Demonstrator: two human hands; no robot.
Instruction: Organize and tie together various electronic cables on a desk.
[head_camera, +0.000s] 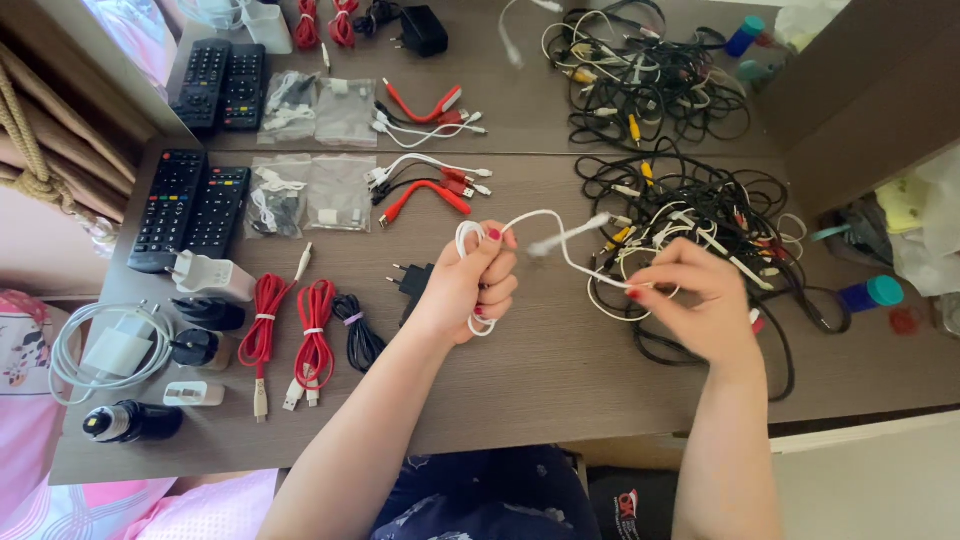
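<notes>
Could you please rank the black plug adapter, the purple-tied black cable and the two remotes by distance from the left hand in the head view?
From the left hand, nearest first:
1. black plug adapter, just beside the hand on its left in the picture.
2. purple-tied black cable, further left, next to the red cables.
3. two remotes, far left, toward the table's edge.

Two black remote controls (188, 210) lie at the far left of the brown wooden table (540, 370), with clear plastic bags (308, 195) of small parts to their right. Nearer, coiled red cables (290, 335) sit beside a coiled black cable (358, 335). A black wall plug (412, 282) lies mid-table. White chargers (120, 350) rest near left. A tangled heap of black wires (700, 220) fills the right.
</notes>
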